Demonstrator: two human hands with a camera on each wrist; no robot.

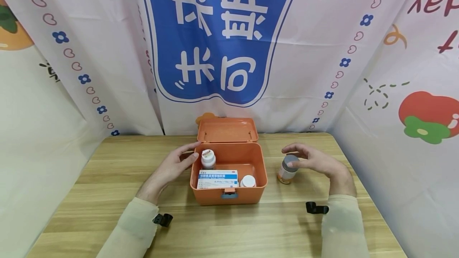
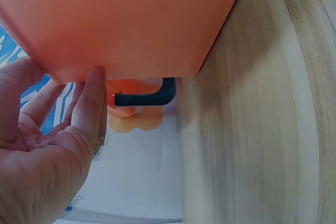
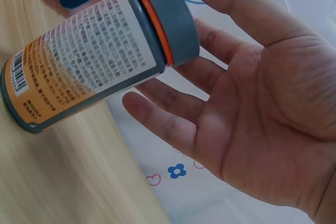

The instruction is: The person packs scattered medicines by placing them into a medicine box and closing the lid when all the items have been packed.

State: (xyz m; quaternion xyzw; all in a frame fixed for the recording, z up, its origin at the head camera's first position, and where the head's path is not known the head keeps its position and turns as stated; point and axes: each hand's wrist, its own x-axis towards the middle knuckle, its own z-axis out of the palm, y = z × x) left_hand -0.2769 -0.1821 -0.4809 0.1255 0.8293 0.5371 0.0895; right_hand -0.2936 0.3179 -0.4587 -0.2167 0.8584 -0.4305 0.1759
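Observation:
An orange box [image 1: 228, 197] stands with its lid [image 1: 229, 129] raised at the back. Inside are a white bottle [image 1: 208, 159] at the left, a white and blue medicine carton [image 1: 217, 179] in front and a white-capped bottle [image 1: 248, 181]. My left hand [image 1: 173, 165] touches the box's left side with extended fingers [image 2: 90, 100], its thumb at the rim. Right of the box, a grey-capped bottle [image 3: 86, 59] with an orange and white label stands on the table. Around its cap reaches my right hand [image 1: 315, 160], fingers loosely spread and palm apart from it.
The wooden table [image 1: 229, 234] ends at a printed cloth [image 1: 305, 51] behind, with more cloth along both sides. A blue-grey latch [image 1: 229, 196] sits on the box's front, and a dark handle [image 2: 149, 98] sticks out from it in the left wrist view.

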